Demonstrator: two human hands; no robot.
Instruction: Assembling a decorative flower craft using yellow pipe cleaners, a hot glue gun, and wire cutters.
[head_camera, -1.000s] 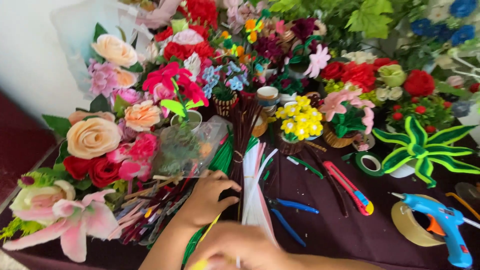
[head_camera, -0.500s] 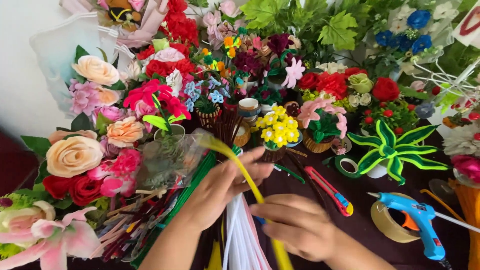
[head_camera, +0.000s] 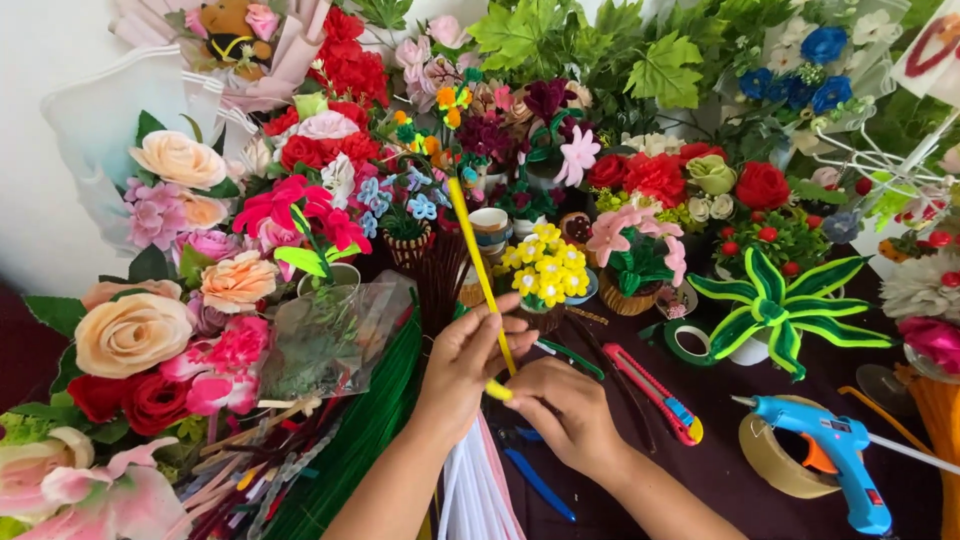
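Head view: both hands meet over the dark desk (head_camera: 720, 480), pinching one yellow pipe cleaner (head_camera: 478, 262) that slants up toward the flower arrangements. Left hand (head_camera: 468, 362) closes around its lower stretch; right hand (head_camera: 562, 408) grips the bottom tip. To work it well, I judge, keep the stem taut and clear of the green pipe cleaner bundle (head_camera: 355, 440).

Yellow pipe cleaner (head_camera: 480, 270), blue glue gun (head_camera: 835, 450), green-striped leaves (head_camera: 775, 310).
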